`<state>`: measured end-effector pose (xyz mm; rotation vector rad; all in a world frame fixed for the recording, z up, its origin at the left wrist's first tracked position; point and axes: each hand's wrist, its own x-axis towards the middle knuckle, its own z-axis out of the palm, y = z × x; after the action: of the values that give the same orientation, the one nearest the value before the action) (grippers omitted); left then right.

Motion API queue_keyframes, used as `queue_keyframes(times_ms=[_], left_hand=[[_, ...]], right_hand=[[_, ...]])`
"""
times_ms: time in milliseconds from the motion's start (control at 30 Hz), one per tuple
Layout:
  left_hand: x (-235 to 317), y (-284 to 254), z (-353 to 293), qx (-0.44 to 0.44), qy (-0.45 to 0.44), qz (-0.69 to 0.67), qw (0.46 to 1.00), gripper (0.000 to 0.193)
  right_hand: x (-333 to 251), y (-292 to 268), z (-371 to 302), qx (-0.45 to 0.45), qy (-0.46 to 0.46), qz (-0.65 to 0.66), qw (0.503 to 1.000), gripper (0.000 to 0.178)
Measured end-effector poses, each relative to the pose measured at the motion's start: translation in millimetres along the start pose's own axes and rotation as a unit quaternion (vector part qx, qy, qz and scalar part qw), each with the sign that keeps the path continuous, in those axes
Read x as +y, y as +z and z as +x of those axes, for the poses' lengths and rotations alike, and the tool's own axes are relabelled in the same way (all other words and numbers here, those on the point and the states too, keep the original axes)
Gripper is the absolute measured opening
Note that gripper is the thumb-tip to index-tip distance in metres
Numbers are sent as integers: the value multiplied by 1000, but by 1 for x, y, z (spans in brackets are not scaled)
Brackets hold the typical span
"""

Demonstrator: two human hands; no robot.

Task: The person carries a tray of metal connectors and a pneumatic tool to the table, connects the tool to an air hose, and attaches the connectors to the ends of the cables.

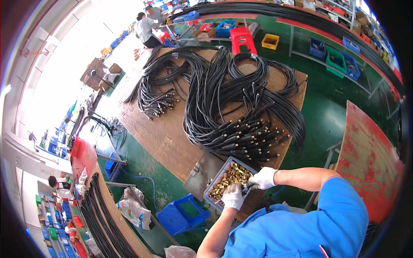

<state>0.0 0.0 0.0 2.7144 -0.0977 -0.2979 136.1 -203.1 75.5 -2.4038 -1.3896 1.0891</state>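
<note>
A grey-blue plastic bin [209, 189] full of small brass fittings [235, 173] sits at the near edge of the work table. My left hand [232, 196], in a white glove, is over the fittings with its fingers curled down among them. At the bin's right side is my right hand [263, 178], also gloved, its fingers closed around something small and greyish that I cannot make out. Just beyond the bin lie many black cables [241, 137], their brass-tipped ends pointing toward me.
The brown work table [150, 142] carries more coiled black cables [251, 64]. A blue stool [180, 213] stands left of me, a red stool [242, 38] beyond the table. A red worn board [365, 150] is at the right. Another person [146, 30] is far off.
</note>
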Motion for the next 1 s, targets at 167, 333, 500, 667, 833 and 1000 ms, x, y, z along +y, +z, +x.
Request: queue_keyframes(times_ms=[167,333,500,667,833,1000], left_hand=[[-3,-36,5,89,-20,-24,996,23],[18,-25,-11,56,-82,-98,990,50],[11,-10,25,51,-160,-99,981,47],[0,-12,50,-57,-144,-16,988,45],[-3,-14,40,-44,-155,-21,987,46],[-6,-6,19,-30,-144,-6,989,58]], right_hand=[[19,-3,-14,35,51,14,998,34],[7,1,-38,71,92,137,984,51],[74,27,-8,289,232,217,903,47],[88,15,23,320,239,133,907,47],[88,40,29,298,235,-49,924,50],[85,50,15,288,239,18,927,62]])
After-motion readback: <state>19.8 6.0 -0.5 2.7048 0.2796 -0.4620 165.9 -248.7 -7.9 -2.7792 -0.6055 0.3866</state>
